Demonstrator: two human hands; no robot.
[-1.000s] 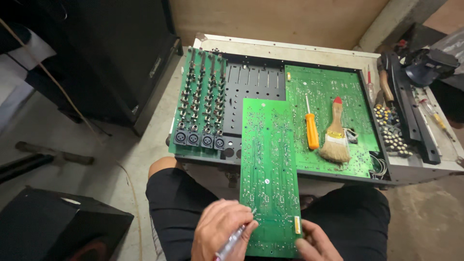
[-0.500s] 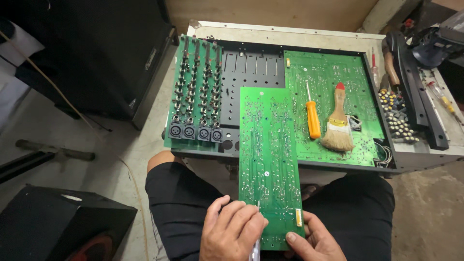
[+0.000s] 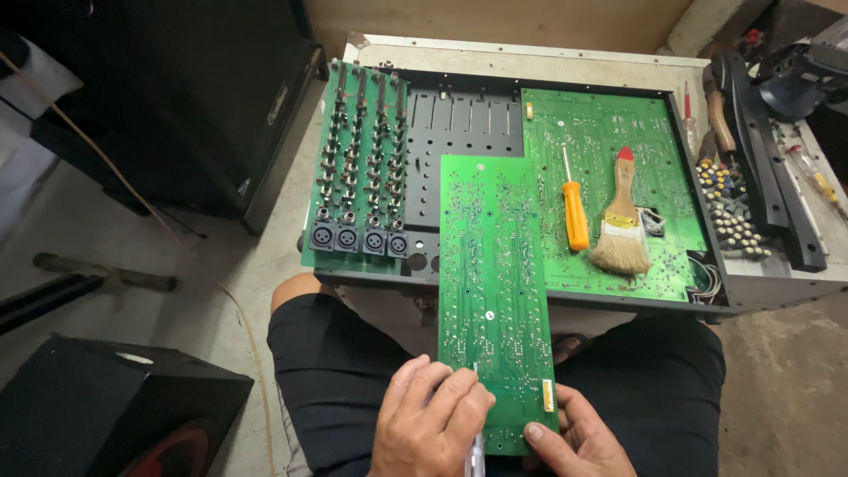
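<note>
Concrete floor, opened chassis (image 3: 548, 55), long green circuit board (image 3: 496, 300) on lap — left hand (image 3: 430, 420) curled round pen-like tool (image 3: 477, 455), right hand (image 3: 574, 442) pinching board's corner

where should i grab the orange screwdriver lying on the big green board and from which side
Probably by the orange handle of the orange screwdriver, from straight above. It lies flat on the big green board, thin shaft pointing away; the paintbrush sits close on its right.

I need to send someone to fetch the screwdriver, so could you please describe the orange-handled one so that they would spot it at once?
Start at the open metal chassis in front of the seated person. On the large green circuit board filling its right side lies the orange-handled screwdriver, shaft pointing away from the person. It sits just left of a wooden paintbrush with a red tip; its plain orange handle sets it apart.
</note>
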